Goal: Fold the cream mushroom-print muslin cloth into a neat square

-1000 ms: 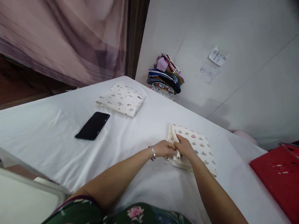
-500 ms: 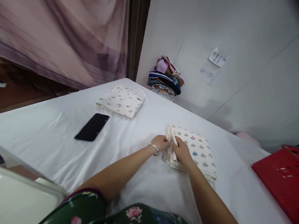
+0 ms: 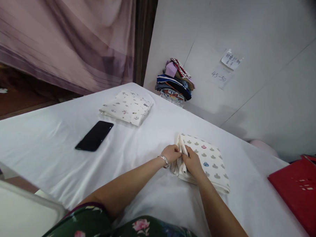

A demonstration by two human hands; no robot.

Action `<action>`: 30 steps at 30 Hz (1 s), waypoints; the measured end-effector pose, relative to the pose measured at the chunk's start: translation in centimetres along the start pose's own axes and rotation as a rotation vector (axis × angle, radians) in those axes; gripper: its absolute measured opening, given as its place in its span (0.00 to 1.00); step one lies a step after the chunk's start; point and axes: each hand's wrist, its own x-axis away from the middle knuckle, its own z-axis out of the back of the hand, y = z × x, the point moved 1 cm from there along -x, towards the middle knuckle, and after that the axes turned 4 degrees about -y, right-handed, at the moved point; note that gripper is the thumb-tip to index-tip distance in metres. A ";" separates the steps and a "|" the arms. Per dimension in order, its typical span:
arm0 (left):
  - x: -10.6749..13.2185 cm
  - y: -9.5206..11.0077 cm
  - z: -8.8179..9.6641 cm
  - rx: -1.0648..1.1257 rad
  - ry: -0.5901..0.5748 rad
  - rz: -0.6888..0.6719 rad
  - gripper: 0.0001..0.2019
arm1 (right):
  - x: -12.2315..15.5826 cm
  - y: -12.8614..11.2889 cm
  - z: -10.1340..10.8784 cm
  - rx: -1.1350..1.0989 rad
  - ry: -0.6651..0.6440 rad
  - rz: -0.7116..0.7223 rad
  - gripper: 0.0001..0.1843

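Note:
A folded cream cloth (image 3: 211, 159) with grey, red and blue motifs lies on the white-covered table (image 3: 135, 149). At its left edge, the layers are spread apart between my hands. My left hand (image 3: 171, 154), with a silver bracelet at the wrist, pinches the inner layers. My right hand (image 3: 192, 162) is closed on the edge of the upper layers, thumb toward the left fingertips. The fingertips of both hands are partly hidden in the folds. A second folded cloth (image 3: 127, 106), with small scattered prints, rests farther back to the left.
A black phone (image 3: 94, 136) lies left of my arms. Folded clothes (image 3: 175, 82) are stacked at the far edge by the wall. A red bag-like item (image 3: 298, 194) is at the right, a white plastic chair (image 3: 20, 210) at lower left. Handwritten notes (image 3: 225, 69) hang on the wall.
My left hand has shifted slightly right, closer to my right hand at the cloth's edge. The cloth stays in place; the view has shifted a little.

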 end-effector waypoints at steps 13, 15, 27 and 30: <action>1.3 -0.2 -1.1 0.124 -0.054 -0.109 0.09 | -0.4 0.8 0.5 -0.056 0.022 -0.037 0.22; 1.6 0.0 -1.1 0.063 -0.034 -0.145 0.09 | -0.4 0.6 0.6 -0.036 0.035 -0.058 0.23; 1.7 -0.1 -1.1 0.118 -0.183 -0.230 0.11 | -0.7 0.2 1.6 0.107 0.005 -0.093 0.16; 1.2 -0.2 -0.4 0.118 -0.133 -0.172 0.12 | -0.8 0.1 2.0 0.151 0.000 -0.106 0.15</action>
